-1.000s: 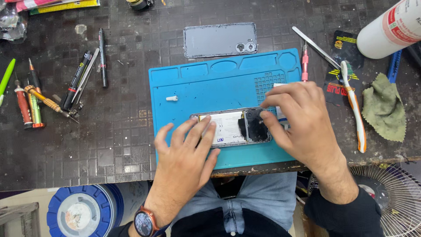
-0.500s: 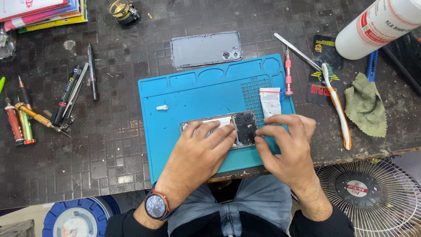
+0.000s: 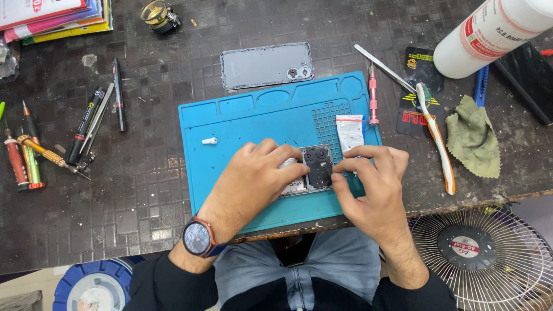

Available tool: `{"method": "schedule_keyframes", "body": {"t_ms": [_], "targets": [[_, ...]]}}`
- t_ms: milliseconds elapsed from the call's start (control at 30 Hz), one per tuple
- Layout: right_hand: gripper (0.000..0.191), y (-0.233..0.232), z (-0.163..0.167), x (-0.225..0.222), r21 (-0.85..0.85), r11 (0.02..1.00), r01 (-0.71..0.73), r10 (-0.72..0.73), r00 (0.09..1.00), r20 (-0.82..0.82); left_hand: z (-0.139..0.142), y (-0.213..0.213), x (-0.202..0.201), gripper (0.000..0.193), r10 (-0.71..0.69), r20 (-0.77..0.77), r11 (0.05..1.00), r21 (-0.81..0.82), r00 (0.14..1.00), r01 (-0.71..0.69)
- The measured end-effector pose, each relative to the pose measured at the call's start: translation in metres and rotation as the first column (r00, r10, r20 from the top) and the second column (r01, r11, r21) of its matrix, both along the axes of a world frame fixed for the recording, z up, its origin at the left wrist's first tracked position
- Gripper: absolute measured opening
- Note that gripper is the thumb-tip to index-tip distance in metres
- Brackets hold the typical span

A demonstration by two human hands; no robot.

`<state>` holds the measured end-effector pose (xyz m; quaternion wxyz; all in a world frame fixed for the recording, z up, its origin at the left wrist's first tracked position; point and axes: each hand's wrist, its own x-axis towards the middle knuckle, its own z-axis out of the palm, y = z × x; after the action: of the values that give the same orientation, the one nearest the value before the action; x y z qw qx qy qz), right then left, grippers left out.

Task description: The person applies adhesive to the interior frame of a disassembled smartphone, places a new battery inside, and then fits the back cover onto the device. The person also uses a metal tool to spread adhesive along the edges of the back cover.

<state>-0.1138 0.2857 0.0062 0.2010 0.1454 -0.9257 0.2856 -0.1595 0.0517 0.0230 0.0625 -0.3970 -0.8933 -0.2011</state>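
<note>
— Moved since half a second ago? 
— Both hands drawn closer over the opened phone (image 3: 314, 167); left hand (image 3: 259, 178) now spread flat on its left part, right hand (image 3: 368, 178) pinching its right edge at the dark camera end.

— How open, each hand? 
— Left: fingers loosely curled, palm down, pressing rather than gripping. Right: narrow, thumb and fingertips closed on the phone's edge.

— Where exactly? 
— On the blue repair mat (image 3: 253, 121), toward its 5 o'clock corner. Small white tube (image 3: 349, 133) just at 12 o'clock of the right hand, touching the mat's grid.

— Counts? 
— One grey back cover (image 3: 266, 66) at 12 o'clock of the mat. One white cap (image 3: 209, 140) at 9 o'clock of the hands. One pink screwdriver (image 3: 372, 98), one pair of tweezers (image 3: 383, 68), one toothbrush (image 3: 436, 138), one green cloth (image 3: 473, 137) at 3 o'clock. One white bottle (image 3: 489, 34) at 1 o'clock, cut off by the frame.

— Hidden? 
— Most of the phone under the hands; screen side impossible to tell. Wristwatch (image 3: 197, 237) on the left wrist.
</note>
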Motion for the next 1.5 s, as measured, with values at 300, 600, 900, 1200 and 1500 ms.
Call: {"method": "schedule_keyframes", "body": {"t_ms": [300,600,900,1200,1500], "targets": [[0.017,0.001,0.001,-0.003,-0.048,0.998,0.035,-0.034,0.999,0.031,-0.012,0.004,-0.03,0.012,-0.125,-0.027,0.98,0.15,0.992,0.127],[0.017,-0.002,-0.003,-0.006,-0.017,1.0,0.017,-0.017,0.999,0.039,-0.026,0.002,-0.032,0.01,-0.094,0.007,0.963,0.252,0.996,0.089],[0.017,-0.002,-0.005,-0.009,-0.013,1.0,0.016,-0.015,0.999,0.049,-0.022,-0.002,-0.038,0.015,-0.171,0.252,0.932,0.355,0.952,0.073],[0.016,-0.003,-0.005,-0.01,-0.02,0.999,0.03,-0.029,0.998,0.05,-0.023,-0.001,-0.041,0.018,-0.155,0.321,0.941,0.335,0.934,0.041],[0.016,0.0,-0.004,-0.009,-0.027,0.999,0.035,-0.034,0.998,0.061,-0.027,0.0,-0.039,0.016,-0.135,0.233,0.944,0.327,0.963,0.053]]}}
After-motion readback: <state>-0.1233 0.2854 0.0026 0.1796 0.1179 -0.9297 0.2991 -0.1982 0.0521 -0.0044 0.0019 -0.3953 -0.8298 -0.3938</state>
